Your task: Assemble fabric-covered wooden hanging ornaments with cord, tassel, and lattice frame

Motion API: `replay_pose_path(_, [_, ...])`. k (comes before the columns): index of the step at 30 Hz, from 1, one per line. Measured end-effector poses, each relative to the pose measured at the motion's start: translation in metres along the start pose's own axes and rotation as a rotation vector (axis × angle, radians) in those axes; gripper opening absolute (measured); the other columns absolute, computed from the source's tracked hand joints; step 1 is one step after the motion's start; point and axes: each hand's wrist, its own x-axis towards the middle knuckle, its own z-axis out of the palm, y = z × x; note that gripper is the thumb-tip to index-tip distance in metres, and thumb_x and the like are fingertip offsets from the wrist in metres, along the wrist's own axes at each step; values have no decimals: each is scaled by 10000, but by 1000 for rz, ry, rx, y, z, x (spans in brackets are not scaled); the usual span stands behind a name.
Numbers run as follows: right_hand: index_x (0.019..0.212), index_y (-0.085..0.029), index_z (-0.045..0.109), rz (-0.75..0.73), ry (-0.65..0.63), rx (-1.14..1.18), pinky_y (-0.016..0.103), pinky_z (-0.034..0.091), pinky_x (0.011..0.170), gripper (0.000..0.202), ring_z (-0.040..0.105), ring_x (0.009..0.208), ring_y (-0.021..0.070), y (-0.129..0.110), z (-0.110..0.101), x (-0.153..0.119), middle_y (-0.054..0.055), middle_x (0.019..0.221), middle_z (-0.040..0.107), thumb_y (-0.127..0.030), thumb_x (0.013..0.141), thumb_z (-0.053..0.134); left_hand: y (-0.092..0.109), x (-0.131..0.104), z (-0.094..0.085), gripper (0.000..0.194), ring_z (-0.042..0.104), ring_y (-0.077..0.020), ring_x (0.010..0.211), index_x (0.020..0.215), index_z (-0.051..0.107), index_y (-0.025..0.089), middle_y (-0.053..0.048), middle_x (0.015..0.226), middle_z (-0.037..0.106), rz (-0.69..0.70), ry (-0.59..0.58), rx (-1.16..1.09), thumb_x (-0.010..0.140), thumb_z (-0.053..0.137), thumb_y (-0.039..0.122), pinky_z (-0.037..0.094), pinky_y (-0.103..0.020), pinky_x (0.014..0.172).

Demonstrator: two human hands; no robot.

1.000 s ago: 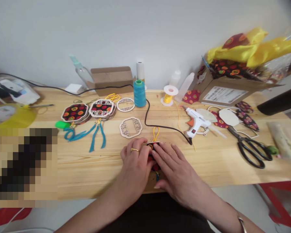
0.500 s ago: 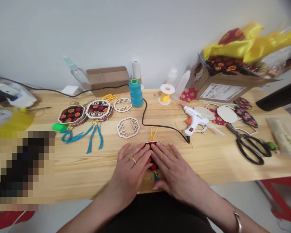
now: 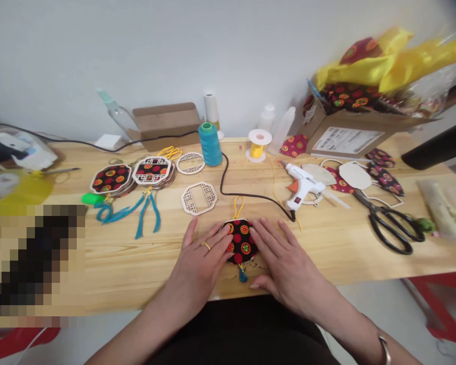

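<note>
- Cardboard box (image 3: 340, 139) near the desk's (image 3: 137, 268) back right corner; yellow cloth (image 3: 365, 73) and dark patterned fabric (image 3: 349, 99) fill it
- Smaller brown carton (image 3: 167, 121) by the back edge; contents hidden
- Left hand (image 3: 203, 261) and right hand (image 3: 287, 258): fingers outstretched, laid at the ornament's sides, gripping nothing
- Patterned ornament (image 3: 239, 242) flat near the front edge; probably light, stiff beneath soft cloth, best held by its rim
- Blue tassel (image 3: 243, 275), likely limp and easily snagged
</note>
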Motion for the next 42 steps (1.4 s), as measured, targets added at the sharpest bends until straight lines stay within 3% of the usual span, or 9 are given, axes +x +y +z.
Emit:
replay_pose_path(4, [1440, -18, 298, 67, 50, 29, 550, 325, 1102, 847, 212, 1424, 318, -1, -4, -5, 198, 1501, 322, -599, 854, 489, 2, 1, 0, 195, 648, -215, 1088, 1064, 633, 202, -59, 1131, 713, -10, 10, -16, 929, 493, 192, 182, -551, 1141])
replay_pose_path(11, [1416, -40, 360, -119, 13, 47, 536, 305, 1119, 836, 213, 1426, 295, -15, -4, 9, 144, 1503, 331, -668, 864, 371, 5, 1, -2, 211, 625, -233, 1124, 1070, 641, 211, -55, 1143, 708, -32, -4, -11, 921, 496, 173, 175, -569, 1139])
replay_pose_path(18, [1407, -69, 385, -90, -32, 92, 533, 293, 1126, 652, 260, 1412, 283, -13, -2, 11, 131, 1491, 359, -483, 912, 477, -2, -1, -2, 263, 609, -219, 1147, 1131, 624, 217, -65, 1176, 692, 29, -18, 0, 924, 478, 148, 205, -540, 1131])
replay_pose_path(24, [1456, -110, 296, 8, 5, 239, 508, 275, 1144, 634, 190, 1438, 251, -11, -7, 7, 134, 1528, 304, -305, 903, 538, -13, 0, -10, 308, 595, -247, 1161, 1167, 603, 209, -86, 1204, 676, 118, -139, -23, 876, 602, 312, 166, -548, 1121])
replay_pose_path(28, [1465, -143, 263, 130, 123, 311, 529, 356, 1096, 650, 303, 1390, 272, -7, -5, 3, 164, 1461, 402, -289, 898, 546, -16, 1, -11, 276, 598, -252, 1153, 1153, 617, 217, -96, 1206, 674, 151, -134, -2, 882, 591, 267, 251, -533, 1080])
replay_pose_path(33, [1467, -188, 249, 153, 148, 338, 549, 404, 1044, 663, 430, 1283, 288, -5, -3, 6, 143, 1357, 511, -273, 889, 563, -16, 5, -9, 240, 630, -251, 1100, 1115, 641, 218, -82, 1147, 704, 198, -83, 40, 885, 589, 260, 346, -494, 1013])
replay_pose_path(42, [1411, -166, 339, 150, 184, 330, 529, 438, 1009, 581, 481, 1208, 277, 3, -7, 19, 153, 1302, 543, -231, 884, 573, -9, 17, 0, 206, 641, -260, 1078, 1072, 646, 165, -102, 1143, 703, 186, -55, 61, 899, 569, 247, 344, -507, 1014])
